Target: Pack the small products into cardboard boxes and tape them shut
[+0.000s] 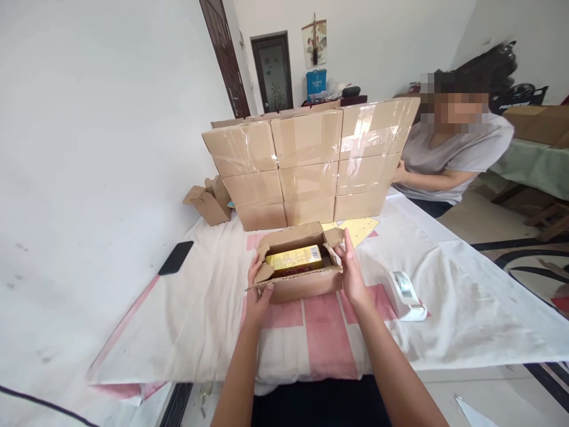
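Observation:
A small cardboard box [306,286] sits on the cloth in front of me, its top flaps raised. Inside lies a yellow carton [294,258] with a barcode at its right end. My left hand [258,286] grips the box's left end, thumb over the near edge and fingers around the side. On the right end, my right hand [351,270] is closed around the side, next to a raised flap. Parts of the fingers of both hands are hidden behind the cardboard.
A wall of taped cardboard boxes [306,169] stands behind. Right is a white tape dispenser [403,295]; left are a black phone [176,258] and an opened carton [211,204]. Yellow paper [361,230] lies by the wall of boxes. A person [453,151] sits at the far right.

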Motion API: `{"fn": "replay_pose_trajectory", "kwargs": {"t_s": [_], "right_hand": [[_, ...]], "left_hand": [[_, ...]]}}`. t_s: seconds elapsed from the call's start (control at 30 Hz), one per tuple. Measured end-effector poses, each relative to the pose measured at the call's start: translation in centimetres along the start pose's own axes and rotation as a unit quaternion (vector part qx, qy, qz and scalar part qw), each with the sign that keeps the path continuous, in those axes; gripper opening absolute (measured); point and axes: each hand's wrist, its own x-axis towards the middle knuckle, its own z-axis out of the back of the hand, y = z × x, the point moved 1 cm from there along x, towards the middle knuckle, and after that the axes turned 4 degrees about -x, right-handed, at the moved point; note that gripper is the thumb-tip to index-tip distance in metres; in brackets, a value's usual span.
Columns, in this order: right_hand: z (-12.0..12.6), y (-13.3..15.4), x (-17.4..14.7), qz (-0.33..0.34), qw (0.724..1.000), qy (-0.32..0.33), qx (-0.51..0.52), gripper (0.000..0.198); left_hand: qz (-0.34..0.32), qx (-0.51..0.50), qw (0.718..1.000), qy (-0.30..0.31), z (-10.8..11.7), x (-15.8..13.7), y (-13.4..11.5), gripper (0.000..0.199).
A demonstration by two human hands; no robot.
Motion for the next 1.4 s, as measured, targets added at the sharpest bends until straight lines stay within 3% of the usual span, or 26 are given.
{"fn": "replay_pose_trajectory", "kwargs": {"t_s": [0.23, 0.4, 0.57, 0.7, 0.93, 1.03, 1.1, 1.23, 1.3, 1.4], "right_hand": [[0.1, 0.2, -0.4, 0.125, 0.985, 0.063, -0.099, 0.068], [0.4, 0.3, -0.5, 0.145, 0.987, 0.027, -0.062, 0.065], [0.6, 0.6, -0.8, 0.163, 0.972, 0.031, -0.165, 0.066], [0.7, 0.6, -1.1, 0.158, 0.974, 0.013, -0.161, 0.071], [1.0, 0.0, -0.8, 0.179, 0.97, 0.02, -0.164, 0.06], [1.3, -0.3, -0.7, 0.157, 0.975, 0.023, -0.157, 0.051], [1.6, -0.5, -0.6, 0.11, 0.986, 0.003, -0.128, 0.048], [2.2, -0.5, 0.0, 0.037, 0.998, 0.01, -0.054, 0.071], [2.4, -0.2, 0.3, 0.044, 0.998, 0.036, -0.025, 0.075], [2.4, 0.3, 0.4, 0.098, 0.993, 0.038, -0.054, 0.061]], "left_hand": [[0.009, 0.01, 1.0, 0.022, -0.2, 0.2, 0.4, 0.058], [-0.02, 0.031, 0.998, 0.044, -0.3, 0.4, 0.2, 0.053], [-0.04, 0.012, 0.998, 0.044, -0.2, 0.5, 0.2, 0.058], [0.002, -0.021, 1.0, 0.015, -0.3, 1.0, -0.7, 0.063], [0.121, 0.001, 0.991, -0.055, -0.8, 2.3, -2.0, 0.038], [0.161, -0.052, 0.985, -0.028, -0.6, 3.3, -1.0, 0.053], [0.184, -0.102, 0.977, 0.02, -0.3, 4.7, -0.6, 0.072], [0.17, -0.138, 0.97, 0.107, 0.0, 7.4, -1.3, 0.104], [0.115, -0.093, 0.981, 0.122, 0.1, 8.1, -1.9, 0.095], [0.031, 0.04, 0.983, 0.174, 0.5, 8.2, -2.2, 0.037]]}}
